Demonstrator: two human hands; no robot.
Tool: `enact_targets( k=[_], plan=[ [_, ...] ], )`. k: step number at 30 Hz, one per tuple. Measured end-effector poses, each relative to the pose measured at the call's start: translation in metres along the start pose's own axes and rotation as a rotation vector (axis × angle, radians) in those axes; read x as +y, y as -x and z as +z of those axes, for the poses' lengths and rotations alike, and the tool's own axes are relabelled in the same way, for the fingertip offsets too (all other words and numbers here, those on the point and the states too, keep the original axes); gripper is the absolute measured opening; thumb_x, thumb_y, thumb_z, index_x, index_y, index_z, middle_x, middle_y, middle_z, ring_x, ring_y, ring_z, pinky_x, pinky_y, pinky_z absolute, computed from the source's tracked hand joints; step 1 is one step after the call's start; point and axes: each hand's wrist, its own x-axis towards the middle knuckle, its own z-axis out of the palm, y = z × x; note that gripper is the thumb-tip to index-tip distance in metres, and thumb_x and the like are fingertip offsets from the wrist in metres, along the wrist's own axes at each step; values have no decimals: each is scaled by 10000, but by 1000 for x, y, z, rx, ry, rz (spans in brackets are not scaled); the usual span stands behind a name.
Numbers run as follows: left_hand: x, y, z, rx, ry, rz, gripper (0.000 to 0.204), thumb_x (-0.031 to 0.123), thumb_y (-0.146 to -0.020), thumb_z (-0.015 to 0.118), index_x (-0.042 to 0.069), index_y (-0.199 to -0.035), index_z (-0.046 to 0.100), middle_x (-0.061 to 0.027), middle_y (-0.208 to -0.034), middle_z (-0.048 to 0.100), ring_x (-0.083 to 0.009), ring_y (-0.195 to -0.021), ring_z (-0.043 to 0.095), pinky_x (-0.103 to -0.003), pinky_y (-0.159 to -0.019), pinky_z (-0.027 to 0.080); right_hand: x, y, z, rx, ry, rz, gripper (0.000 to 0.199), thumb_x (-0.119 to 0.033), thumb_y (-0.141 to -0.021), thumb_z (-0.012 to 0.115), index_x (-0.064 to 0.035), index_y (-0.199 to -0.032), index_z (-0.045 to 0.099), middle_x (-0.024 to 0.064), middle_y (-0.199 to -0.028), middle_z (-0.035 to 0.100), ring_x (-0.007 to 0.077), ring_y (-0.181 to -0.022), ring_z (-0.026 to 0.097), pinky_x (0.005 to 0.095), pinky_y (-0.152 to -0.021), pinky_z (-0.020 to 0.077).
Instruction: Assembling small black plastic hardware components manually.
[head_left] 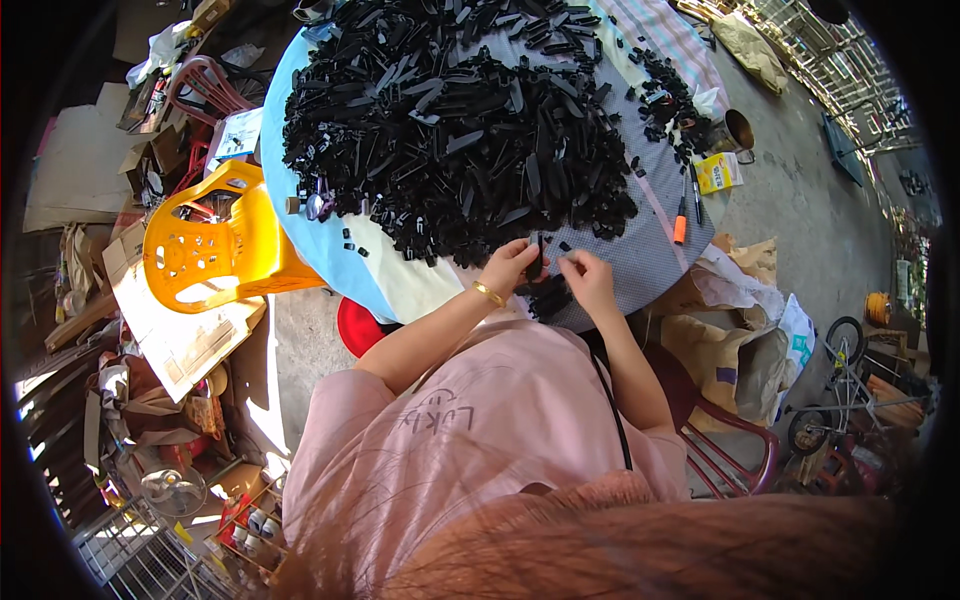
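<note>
A large heap of black plastic pieces (450, 150), many long and flat, covers the middle of the round table. At its near edge my left hand (508, 268), with a gold bracelet on the wrist, is closed on a black plastic piece (536, 262). Just to its right, my right hand (590, 280) has thumb and fingers pinched together; whatever they hold is too small to make out. A small black piece (565, 246) lies on the cloth beyond those fingertips. More black pieces (549, 298) lie between my hands and my body.
An orange-handled tool (681, 222), a yellow packet (718, 173) and a metal cup (738, 130) stand or lie at the table's right. Smaller black parts (665, 95) are piled nearby. A yellow chair (215, 245) adjoins the left edge; sacks (735, 340) lie at right.
</note>
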Motion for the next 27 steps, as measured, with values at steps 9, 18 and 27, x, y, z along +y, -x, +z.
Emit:
enact_targets(
  k=[9, 18, 27],
  plan=[
    [10, 23, -4, -224, 230, -102, 289, 252, -930, 394, 49, -1117, 481, -79, -824, 598, -138, -623, 574, -249, -538, 469, 24, -28, 8, 45, 699, -374, 208, -126, -716, 626, -37, -898, 582, 121, -739, 541, 316, -716, 564, 389, -608, 454],
    [15, 32, 6, -229, 186, -74, 242, 219, -930, 387, 59, -1094, 462, -75, -802, 587, -141, -578, 568, -247, -505, 462, -38, -7, 2, 58, -384, 53, 166, -43, -771, 621, 24, -922, 609, 64, -739, 634, 74, -617, 577, 209, -545, 458],
    [8, 35, 14, -162, 74, 22, 301, 220, -925, 406, 47, -1171, 420, -64, -795, 571, -137, -611, 565, -255, -532, 461, -69, 10, 3, 253, 206, -470, 100, -43, -705, 647, -1, -701, 556, 120, -747, 602, 279, -622, 587, 305, -541, 477]
  ],
)
